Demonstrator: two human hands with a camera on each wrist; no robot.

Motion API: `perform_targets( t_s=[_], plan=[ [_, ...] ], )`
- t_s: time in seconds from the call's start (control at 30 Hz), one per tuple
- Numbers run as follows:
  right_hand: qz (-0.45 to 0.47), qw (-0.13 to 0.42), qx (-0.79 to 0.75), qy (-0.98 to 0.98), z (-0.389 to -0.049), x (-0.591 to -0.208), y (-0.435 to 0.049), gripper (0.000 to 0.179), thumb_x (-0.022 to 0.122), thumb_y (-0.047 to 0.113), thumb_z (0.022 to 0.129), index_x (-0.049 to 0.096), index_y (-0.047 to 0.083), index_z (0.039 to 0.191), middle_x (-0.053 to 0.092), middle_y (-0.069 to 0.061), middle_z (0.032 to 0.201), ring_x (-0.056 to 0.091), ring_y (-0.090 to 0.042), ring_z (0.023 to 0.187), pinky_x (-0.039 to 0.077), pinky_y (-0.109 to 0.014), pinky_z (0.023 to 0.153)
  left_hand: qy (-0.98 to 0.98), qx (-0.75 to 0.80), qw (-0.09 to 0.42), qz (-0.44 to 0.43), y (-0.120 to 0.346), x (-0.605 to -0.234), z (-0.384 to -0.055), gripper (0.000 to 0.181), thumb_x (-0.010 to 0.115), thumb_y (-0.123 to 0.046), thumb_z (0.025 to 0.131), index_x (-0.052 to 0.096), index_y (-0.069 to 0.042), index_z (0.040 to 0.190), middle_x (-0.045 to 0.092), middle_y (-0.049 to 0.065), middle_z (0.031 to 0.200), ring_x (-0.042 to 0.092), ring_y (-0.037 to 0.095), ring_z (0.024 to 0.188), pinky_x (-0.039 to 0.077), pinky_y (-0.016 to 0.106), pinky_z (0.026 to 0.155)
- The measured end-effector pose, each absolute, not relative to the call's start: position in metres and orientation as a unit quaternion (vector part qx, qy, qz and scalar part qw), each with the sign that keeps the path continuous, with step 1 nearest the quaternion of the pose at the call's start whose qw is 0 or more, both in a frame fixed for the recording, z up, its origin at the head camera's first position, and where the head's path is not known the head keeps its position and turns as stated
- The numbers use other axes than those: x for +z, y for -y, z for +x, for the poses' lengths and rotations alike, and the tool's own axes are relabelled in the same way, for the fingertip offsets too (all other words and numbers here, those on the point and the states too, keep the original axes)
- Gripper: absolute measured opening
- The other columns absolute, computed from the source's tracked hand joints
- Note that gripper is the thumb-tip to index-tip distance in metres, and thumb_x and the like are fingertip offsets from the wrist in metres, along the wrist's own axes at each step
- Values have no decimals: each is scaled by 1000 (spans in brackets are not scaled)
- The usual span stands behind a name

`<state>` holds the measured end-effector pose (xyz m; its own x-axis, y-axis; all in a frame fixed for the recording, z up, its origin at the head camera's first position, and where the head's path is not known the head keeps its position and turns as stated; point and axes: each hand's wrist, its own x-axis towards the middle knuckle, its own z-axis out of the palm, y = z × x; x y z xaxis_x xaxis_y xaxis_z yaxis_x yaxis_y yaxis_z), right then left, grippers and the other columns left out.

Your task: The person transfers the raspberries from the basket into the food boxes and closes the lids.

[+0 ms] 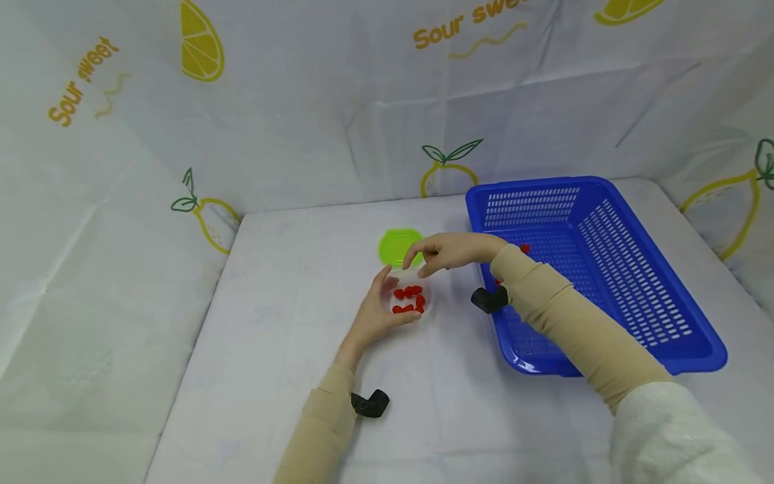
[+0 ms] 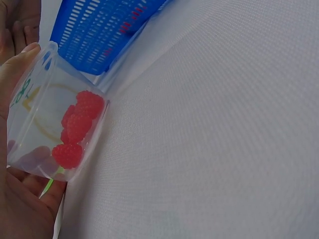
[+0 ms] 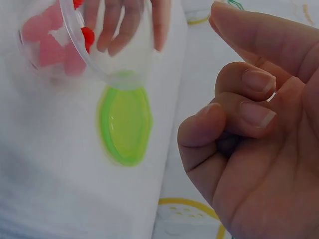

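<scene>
My left hand [image 1: 370,316] grips a clear plastic tub [image 2: 37,122] from its left side, thumb and fingers around the wall. Several red raspberries [image 2: 79,122] lie on the tub's bottom. Above the tub's far right rim hovers my right hand [image 1: 453,249], with one finger reaching out and others bent toward the palm. Nothing shows in its grasp in the right wrist view, where the tub is apart from the fingers [image 3: 259,37]. A bright green lid [image 1: 396,246] lies on the table just behind the tub.
A blue perforated basket [image 1: 571,262] stands to the right, under my right forearm. A few red raspberries [image 1: 525,248] show near its left side; the arm covers part of it. White cloth with lemon prints hangs behind the white-covered table [image 1: 290,302].
</scene>
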<state>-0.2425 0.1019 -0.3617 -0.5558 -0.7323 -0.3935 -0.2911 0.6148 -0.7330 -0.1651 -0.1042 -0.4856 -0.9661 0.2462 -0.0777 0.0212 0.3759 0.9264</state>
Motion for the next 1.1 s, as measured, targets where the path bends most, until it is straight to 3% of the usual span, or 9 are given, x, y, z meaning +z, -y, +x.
perform_targets(
  t_s=[0.47, 0.73, 0.9, 1.1],
  plan=[
    [-223, 266, -388, -854, -234, -345, -167, 26, 59, 23, 92, 59, 21, 118, 36, -2, 67, 37, -17, 60, 38, -31, 62, -824, 551, 97, 82, 102, -486, -167, 104, 83, -43, 64, 21, -30, 146, 46, -2, 139, 38, 17, 133, 30, 49, 112],
    [-183, 282, -415, -846, -232, -356, -205, 32, 58, 27, 92, 56, 18, 123, 45, -5, 83, 47, -18, 77, 41, -32, 67, -827, 547, 104, 77, 104, -487, -167, 100, 82, -41, 66, 21, -34, 145, 44, -3, 141, 37, 16, 135, 30, 48, 112],
    [-168, 283, -429, -841, -235, -370, -227, 35, 57, 27, 92, 54, 13, 125, 47, -7, 87, 45, -17, 75, 41, -32, 66, -829, 543, 104, 79, 104, -486, -166, 101, 82, -41, 66, 21, -31, 146, 44, -2, 141, 37, 18, 135, 31, 48, 112],
    [-148, 306, -418, -842, -238, -392, -251, 36, 56, 23, 93, 51, 10, 125, 48, -9, 94, 50, -22, 88, 41, -32, 70, -829, 544, 105, 80, 103, -487, -166, 103, 82, -42, 65, 20, -29, 147, 44, -2, 141, 37, 17, 135, 30, 48, 112]
  ],
)
